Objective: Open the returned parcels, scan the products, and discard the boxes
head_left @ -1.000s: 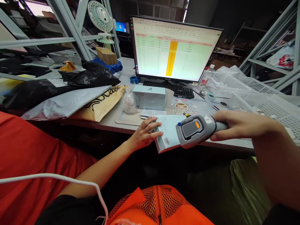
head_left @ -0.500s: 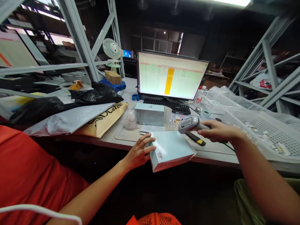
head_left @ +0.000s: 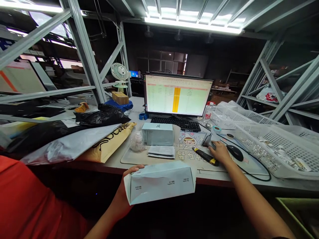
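Note:
My left hand (head_left: 124, 194) grips the left end of a pale blue carton (head_left: 161, 184), held tilted in front of the desk edge with a printed long side facing me. Over on the desk mat, my right hand (head_left: 220, 152) is closed round the handle of a grey barcode scanner (head_left: 206, 139), which is down at the mat; its fingertips are partly hidden. A black and yellow utility knife (head_left: 205, 156) lies just left of that hand, and a black mouse (head_left: 235, 152) to its right. Behind the carton are folded papers (head_left: 161, 152) and a second pale blue box (head_left: 158, 134).
A monitor (head_left: 176, 94) and keyboard (head_left: 184, 124) stand at the back. White perforated baskets (head_left: 270, 146) line the right side. Left are parcel bags (head_left: 112, 142) and a bubble-wrapped item (head_left: 137, 142). The scanner cable (head_left: 264, 179) loops near the front edge. A person's red sleeve (head_left: 22, 196) is at left.
The carton has turned so its long side faces me, with my left hand lower on its end. My right hand has lowered the scanner to the mat. The view has tilted upward.

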The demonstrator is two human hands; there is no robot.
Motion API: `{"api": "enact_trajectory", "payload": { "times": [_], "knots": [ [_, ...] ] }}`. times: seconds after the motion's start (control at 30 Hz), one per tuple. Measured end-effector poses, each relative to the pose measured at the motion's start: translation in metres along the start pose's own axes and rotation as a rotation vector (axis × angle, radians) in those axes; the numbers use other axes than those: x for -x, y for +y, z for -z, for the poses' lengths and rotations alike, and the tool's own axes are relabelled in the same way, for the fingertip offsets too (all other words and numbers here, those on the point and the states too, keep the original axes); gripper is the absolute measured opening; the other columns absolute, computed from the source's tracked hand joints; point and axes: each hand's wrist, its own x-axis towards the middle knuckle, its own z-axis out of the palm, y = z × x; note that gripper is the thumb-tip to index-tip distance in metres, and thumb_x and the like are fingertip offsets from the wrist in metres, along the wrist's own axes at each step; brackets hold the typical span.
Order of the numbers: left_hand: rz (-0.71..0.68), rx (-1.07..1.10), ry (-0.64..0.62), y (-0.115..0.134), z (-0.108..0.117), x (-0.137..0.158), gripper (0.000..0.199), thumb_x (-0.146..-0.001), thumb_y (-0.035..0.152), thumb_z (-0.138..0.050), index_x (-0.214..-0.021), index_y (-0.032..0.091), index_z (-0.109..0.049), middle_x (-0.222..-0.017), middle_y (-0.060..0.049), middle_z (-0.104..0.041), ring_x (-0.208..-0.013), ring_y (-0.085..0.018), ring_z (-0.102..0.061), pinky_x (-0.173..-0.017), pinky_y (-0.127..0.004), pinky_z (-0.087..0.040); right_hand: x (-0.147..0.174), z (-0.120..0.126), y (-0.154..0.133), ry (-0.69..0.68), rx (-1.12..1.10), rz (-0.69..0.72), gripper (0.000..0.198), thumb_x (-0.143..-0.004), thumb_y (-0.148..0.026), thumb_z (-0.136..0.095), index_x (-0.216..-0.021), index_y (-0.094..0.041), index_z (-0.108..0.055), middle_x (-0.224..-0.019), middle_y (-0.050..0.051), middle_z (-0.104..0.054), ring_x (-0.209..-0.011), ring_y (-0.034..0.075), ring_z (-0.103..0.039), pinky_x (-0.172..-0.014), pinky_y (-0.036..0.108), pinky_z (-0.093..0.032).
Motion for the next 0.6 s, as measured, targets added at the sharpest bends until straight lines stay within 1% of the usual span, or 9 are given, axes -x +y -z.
{"api": "enact_trajectory", "payload": {
  "times": [0.07,0.1,0.17,0.23,0.3,0.37,0.43,0.5,0.6],
  "knots": [
    [0.117,-0.006,0.03,0.004,0.001,0.003,0.065,-0.084,0.046,-0.089,-0.136,0.031,-0.054,-0.141,-0.013,-0.062,-0.131,-0.028,-0.064,-0.104,-0.036,-0.058,0.014,0.018,-0.024,0.035,-0.208,0.08,0.05,-0.098,-0.043,-0.055,-0.132,-0.009,-0.068,-0.136,0.023,-0.065,-0.129,0.037,-0.06,-0.115,0.051,-0.046],
    [0.177,-0.012,0.039,0.006,0.001,0.002,0.066,-0.083,0.049,-0.089,-0.135,0.029,-0.054,-0.142,-0.013,-0.061,-0.13,-0.028,-0.064,-0.104,-0.038,-0.058,0.026,0.029,-0.038,-0.002,-0.355,0.145,0.052,-0.099,-0.049,-0.055,-0.133,-0.012,-0.068,-0.136,0.02,-0.066,-0.126,0.034,-0.061,-0.112,0.049,-0.049],
    [0.289,-0.033,0.02,0.008,0.0,-0.003,0.072,-0.079,0.055,-0.09,-0.135,0.027,-0.054,-0.143,-0.014,-0.061,-0.13,-0.031,-0.063,-0.106,-0.041,-0.057,0.058,0.053,-0.067,-0.219,-0.649,0.292,0.067,-0.097,-0.067,-0.056,-0.144,-0.019,-0.062,-0.134,0.015,-0.066,-0.119,0.031,-0.064,-0.102,0.045,-0.055],
    [0.386,-0.056,-0.074,0.007,0.0,-0.01,0.081,-0.076,0.056,-0.091,-0.14,0.025,-0.053,-0.146,-0.016,-0.06,-0.13,-0.034,-0.063,-0.107,-0.044,-0.057,0.096,0.072,-0.093,-0.492,-0.808,0.365,0.09,-0.085,-0.08,-0.069,-0.155,-0.025,-0.054,-0.139,0.013,-0.063,-0.117,0.03,-0.065,-0.099,0.043,-0.057],
    [0.478,-0.052,-0.204,0.005,-0.001,-0.018,0.096,-0.073,0.054,-0.094,-0.151,0.026,-0.047,-0.152,-0.017,-0.057,-0.133,-0.037,-0.062,-0.113,-0.048,-0.055,0.13,0.085,-0.113,-0.65,-0.748,0.345,0.11,-0.069,-0.077,-0.087,-0.159,-0.028,-0.049,-0.148,0.013,-0.058,-0.126,0.033,-0.061,-0.108,0.044,-0.052],
    [0.532,-0.035,-0.31,0.003,-0.005,-0.025,0.107,-0.073,0.051,-0.094,-0.162,0.029,-0.038,-0.158,-0.016,-0.052,-0.14,-0.039,-0.058,-0.121,-0.052,-0.048,0.156,0.088,-0.126,-0.699,-0.576,0.295,0.116,-0.062,-0.067,-0.096,-0.16,-0.028,-0.048,-0.151,0.013,-0.057,-0.132,0.036,-0.058,-0.115,0.046,-0.046],
    [0.511,-0.056,-0.39,0.003,-0.013,-0.031,0.105,-0.076,0.05,-0.092,-0.165,0.032,-0.039,-0.163,-0.013,-0.049,-0.148,-0.04,-0.05,-0.127,-0.054,-0.039,0.175,0.083,-0.131,-0.721,-0.433,0.236,0.105,-0.062,-0.059,-0.096,-0.153,-0.026,-0.053,-0.14,0.012,-0.065,-0.125,0.036,-0.062,-0.109,0.045,-0.048],
    [0.412,-0.099,-0.476,0.003,-0.025,-0.036,0.095,-0.08,0.052,-0.089,-0.162,0.033,-0.046,-0.165,-0.011,-0.047,-0.153,-0.04,-0.044,-0.131,-0.054,-0.034,0.189,0.073,-0.129,-0.753,-0.387,0.156,0.089,-0.062,-0.055,-0.095,-0.138,-0.024,-0.061,-0.123,0.009,-0.07,-0.108,0.032,-0.066,-0.093,0.038,-0.052],
    [0.211,-0.117,-0.608,0.0,-0.044,-0.043,0.083,-0.089,0.055,-0.081,-0.162,0.035,-0.048,-0.167,-0.01,-0.046,-0.155,-0.04,-0.043,-0.13,-0.054,-0.036,0.21,0.055,-0.114,-0.755,-0.401,0.024,0.072,-0.061,-0.051,-0.093,-0.12,-0.022,-0.064,-0.107,0.005,-0.069,-0.094,0.025,-0.063,-0.077,0.031,-0.049]
  ]
}}
